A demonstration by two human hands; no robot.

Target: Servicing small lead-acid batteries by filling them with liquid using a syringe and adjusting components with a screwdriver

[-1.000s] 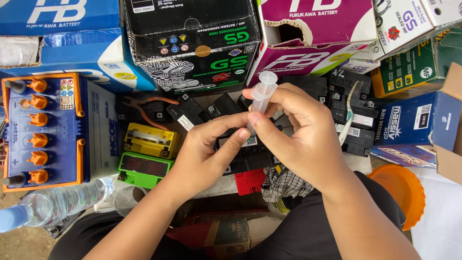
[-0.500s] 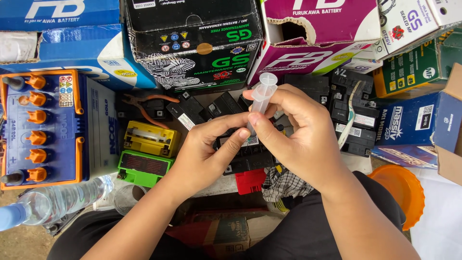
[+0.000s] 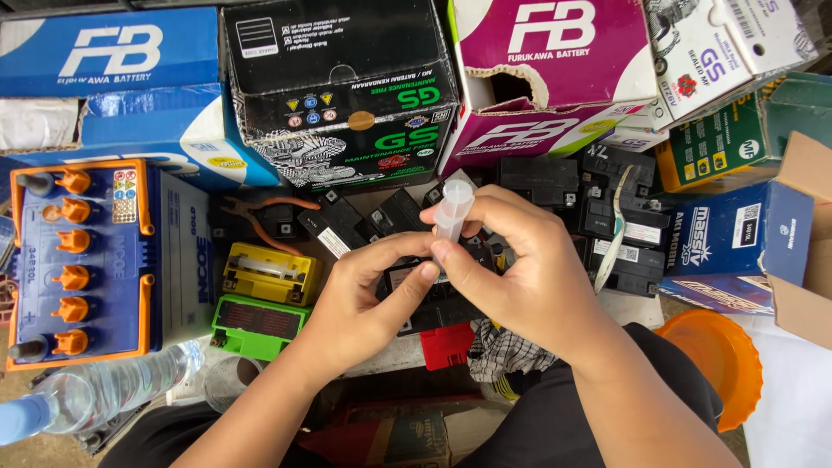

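One clear tube [image 3: 453, 211] – two hands, pinched

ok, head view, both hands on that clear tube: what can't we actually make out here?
- Clear tube: lower end hidden by the right hand and the left hand; contents too faint to tell.
- Small black batteries: those under the hands are covered.
- Plastic bottle: cap end cut off by the left edge.
- Orange lid: partly hidden by the right forearm.

You have a blue battery with orange caps [image 3: 82, 260] at far left; beside it sit yellow [image 3: 271, 273] and green [image 3: 257, 326] batteries, pliers [image 3: 260, 217] above them, a plastic bottle [image 3: 95, 394] below.
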